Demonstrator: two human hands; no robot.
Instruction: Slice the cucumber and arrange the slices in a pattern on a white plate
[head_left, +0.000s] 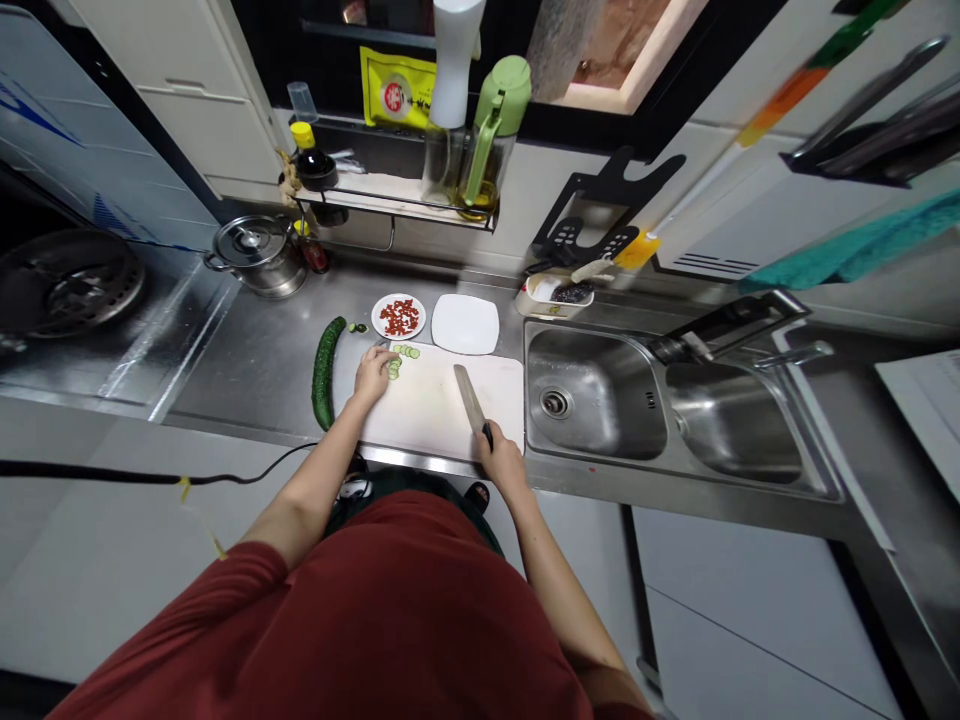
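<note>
Cucumber slices (406, 351) lie on the cutting board (420, 415), left of the knife (468, 395). Left of the board lies a whole cucumber (323, 375); behind, two plates (465, 325); right, a double sink (600, 400)

Cucumber (325, 375): deep green all over. Slices (406, 351): pale green, darker green rims. Board (427, 412): white. Knife (469, 395): grey blade, black handle. Chopped pieces (400, 317): red, on a white plate (378, 326); second plate (465, 323) plain white too. Surface (255, 360): silver-grey, as is the sink (600, 400). Pot (271, 278): silver. Sauce bottle (316, 170): near black, yellow cap. Packet (379, 90): bright yellow, round red emblem, dark lettering. Oil jug (506, 95): light green lid and handle, yellowish oil. Cloth (862, 245): teal. Shirt (427, 610): plain brick red. Cable (97, 472): black, yellow tag.
</note>
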